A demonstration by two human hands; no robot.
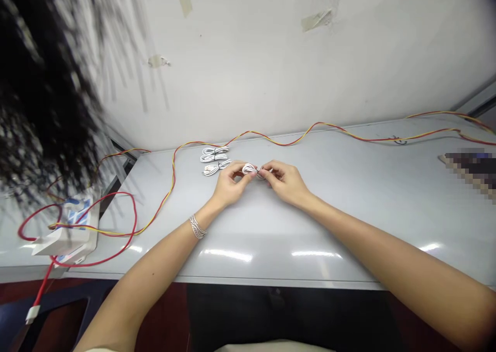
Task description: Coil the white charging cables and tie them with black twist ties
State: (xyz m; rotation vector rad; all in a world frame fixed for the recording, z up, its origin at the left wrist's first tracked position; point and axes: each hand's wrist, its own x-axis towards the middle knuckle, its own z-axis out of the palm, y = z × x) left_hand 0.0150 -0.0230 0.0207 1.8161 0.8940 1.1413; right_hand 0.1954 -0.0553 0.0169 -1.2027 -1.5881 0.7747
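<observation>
Between my two hands, just above the grey table, is a white cable (250, 169) folded into a small bundle. My left hand (231, 184) pinches the looped end of it between thumb and fingers. At the bundle's middle, where a thin dark tie shows, the thumb and fingertips of my right hand (284, 180) are closed. Whether they grip the tie or the cable itself is too small to tell. Beyond my left hand lie other tied white cable bundles, one nearer (216, 168) and more behind it (214, 154).
A red and yellow twisted wire (287, 144) runs along the table's back edge by the white wall (248, 57). At left, a white power strip (75, 233) has a red cable (135, 212) looped around it. A blurred-out object (470, 171) lies at right. Dark hair covers the upper left.
</observation>
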